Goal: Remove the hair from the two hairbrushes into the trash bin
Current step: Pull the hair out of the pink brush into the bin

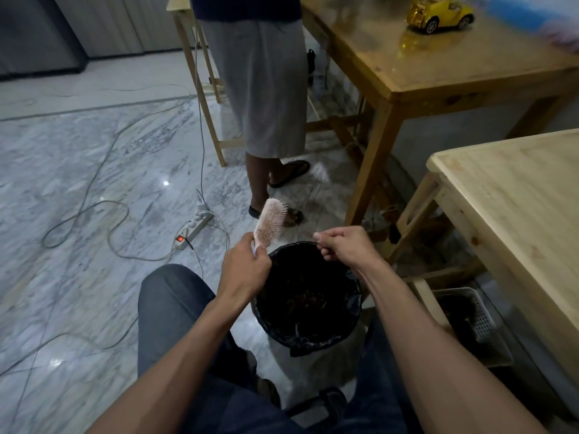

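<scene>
The left hand (242, 267) is gripping the handle of a pink hairbrush (268, 223), with the fingers curled tightly around the handle. The brush head is pointing up and away from the person, and its bristles are facing right. The brush is sitting above the far left rim of the trash bin (341, 335).

The right hand (343, 245) is hovering above the far rim of the bin, just right of the brush and apart from it. Its fingers are curled in, and the thumb is pressing against the fingertips in a pinch. Whether hair strands are sitting in that pinch cannot be told.

The bin is standing on the floor between the person's knees. A black bag is lining it, and dark clumps are lying at the bottom. Only one hairbrush is showing.

A second person (263, 89) is standing beyond the bin, beside a wooden table (438, 67) that is carrying a yellow toy car (440, 14).
</scene>
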`<state>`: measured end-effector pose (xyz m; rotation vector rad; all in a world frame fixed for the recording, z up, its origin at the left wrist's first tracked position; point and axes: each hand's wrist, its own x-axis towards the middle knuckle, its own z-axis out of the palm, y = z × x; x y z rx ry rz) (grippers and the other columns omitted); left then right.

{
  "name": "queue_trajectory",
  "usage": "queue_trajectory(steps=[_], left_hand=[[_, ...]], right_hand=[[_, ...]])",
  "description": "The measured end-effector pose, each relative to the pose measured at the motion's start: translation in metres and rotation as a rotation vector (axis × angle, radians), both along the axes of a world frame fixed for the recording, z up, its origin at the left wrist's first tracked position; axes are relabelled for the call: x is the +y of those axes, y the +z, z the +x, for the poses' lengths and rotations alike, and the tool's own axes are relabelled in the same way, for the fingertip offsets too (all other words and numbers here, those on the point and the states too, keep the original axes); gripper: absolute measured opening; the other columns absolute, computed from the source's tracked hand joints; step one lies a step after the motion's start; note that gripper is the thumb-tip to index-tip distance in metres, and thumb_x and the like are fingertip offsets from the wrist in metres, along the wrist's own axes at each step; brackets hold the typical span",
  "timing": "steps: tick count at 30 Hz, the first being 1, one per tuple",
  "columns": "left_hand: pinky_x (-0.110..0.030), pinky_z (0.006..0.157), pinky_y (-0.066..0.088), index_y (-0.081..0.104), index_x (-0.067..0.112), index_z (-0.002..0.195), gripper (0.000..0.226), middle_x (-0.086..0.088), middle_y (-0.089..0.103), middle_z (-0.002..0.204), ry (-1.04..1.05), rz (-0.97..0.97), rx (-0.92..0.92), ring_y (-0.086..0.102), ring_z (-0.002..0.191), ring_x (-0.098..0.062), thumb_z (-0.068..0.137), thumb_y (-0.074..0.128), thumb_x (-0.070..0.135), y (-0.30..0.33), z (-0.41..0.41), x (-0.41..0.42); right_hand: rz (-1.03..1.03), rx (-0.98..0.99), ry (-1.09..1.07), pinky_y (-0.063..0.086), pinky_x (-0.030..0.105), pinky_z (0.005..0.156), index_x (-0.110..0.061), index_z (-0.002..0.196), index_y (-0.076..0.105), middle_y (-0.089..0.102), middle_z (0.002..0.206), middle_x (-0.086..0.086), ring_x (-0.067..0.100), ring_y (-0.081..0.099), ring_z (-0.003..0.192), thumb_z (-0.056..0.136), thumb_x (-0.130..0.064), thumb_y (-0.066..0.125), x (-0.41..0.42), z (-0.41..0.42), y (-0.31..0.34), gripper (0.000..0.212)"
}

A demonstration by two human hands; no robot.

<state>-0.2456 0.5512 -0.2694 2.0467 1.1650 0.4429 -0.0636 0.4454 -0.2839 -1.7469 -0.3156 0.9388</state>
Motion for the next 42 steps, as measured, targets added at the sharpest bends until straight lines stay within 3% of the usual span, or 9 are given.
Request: queue_trajectory(steps=[8,14,21,27,31,34,36,39,42], left_hand=[[-0.051,0.055,0.049,0.063,0.023,0.120,0.026,-0.002,0.056,0.066,0.025,-0.080,-0.160,0.054,0.056,-0.022,0.099,0.048,0.030,0.000,-0.002,0.008],[-0.046,0.051,0.040,0.065,0.029,0.113,0.025,0.007,0.046,0.057,0.050,-0.127,-0.307,0.044,0.050,-0.019,0.094,0.049,0.036,0.004,0.007,0.002],[-0.051,0.050,0.044,0.065,0.031,0.114,0.026,0.007,0.044,0.057,0.012,-0.083,-0.290,0.043,0.051,-0.019,0.095,0.048,0.035,0.014,0.010,0.005],[-0.050,0.052,0.047,0.064,0.024,0.125,0.029,0.000,0.050,0.065,-0.010,-0.093,-0.208,0.050,0.055,-0.020,0.099,0.050,0.028,0.008,0.006,-0.003],[-0.045,0.052,0.043,0.063,0.023,0.127,0.030,0.003,0.048,0.062,-0.023,-0.108,-0.196,0.047,0.052,-0.018,0.100,0.050,0.028,0.005,0.006,-0.005],[-0.049,0.051,0.047,0.062,0.023,0.126,0.029,0.000,0.052,0.063,-0.039,-0.107,-0.170,0.052,0.053,-0.020,0.100,0.050,0.029,0.006,0.007,-0.007],[-0.053,0.052,0.049,0.062,0.027,0.124,0.029,-0.002,0.056,0.065,-0.054,-0.099,-0.156,0.055,0.055,-0.022,0.098,0.050,0.031,0.006,0.007,-0.007],[-0.053,0.051,0.049,0.063,0.029,0.124,0.029,-0.002,0.057,0.065,-0.061,-0.096,-0.152,0.054,0.052,-0.020,0.098,0.050,0.033,0.006,0.008,-0.008],[-0.053,0.054,0.050,0.064,0.026,0.124,0.028,-0.005,0.059,0.068,-0.059,-0.100,-0.143,0.057,0.055,-0.024,0.099,0.051,0.030,0.008,0.008,-0.009]], right_hand=[[-0.210,-0.092,0.039,0.048,0.016,0.047,-0.004,0.080,0.071,0.063,0.065,0.003,0.009,0.058,0.054,0.097,-0.016,0.071,-0.020,0.009,-0.021,0.021],[-0.538,-0.329,0.157,0.058,0.034,0.068,-0.003,0.075,0.074,0.072,0.075,0.009,0.025,0.071,0.076,0.090,-0.028,0.078,-0.019,0.003,-0.043,0.030],[-0.554,-0.360,0.221,0.061,0.041,0.084,0.003,0.092,0.080,0.080,0.097,0.017,0.031,0.075,0.090,0.094,-0.014,0.064,-0.019,-0.008,-0.052,0.024],[-0.536,-0.201,0.297,0.055,0.042,0.098,-0.013,0.139,0.063,0.065,0.132,0.007,0.027,0.064,0.109,0.096,-0.008,0.045,-0.018,0.002,-0.032,0.048],[-0.457,-0.145,0.245,0.059,0.045,0.097,-0.013,0.143,0.059,0.059,0.137,0.010,0.031,0.066,0.116,0.096,0.000,0.056,-0.017,0.009,-0.035,0.048],[-0.410,-0.168,0.200,0.059,0.047,0.096,-0.012,0.143,0.056,0.066,0.129,0.009,0.029,0.068,0.112,0.085,-0.033,0.081,-0.017,0.008,-0.040,0.067],[-0.437,-0.252,0.245,0.055,0.045,0.099,-0.017,0.129,0.067,0.072,0.120,0.006,0.026,0.068,0.111,0.088,-0.056,0.071,-0.016,0.004,-0.033,0.057],[-0.408,-0.316,0.208,0.060,0.041,0.091,-0.016,0.107,0.078,0.077,0.106,0.008,0.023,0.072,0.097,0.096,-0.031,0.069,-0.012,0.006,-0.032,0.021],[-0.333,-0.295,0.124,0.065,0.040,0.079,-0.014,0.095,0.077,0.079,0.081,0.007,0.021,0.077,0.076,0.087,-0.012,0.077,-0.012,0.006,-0.037,0.007]])
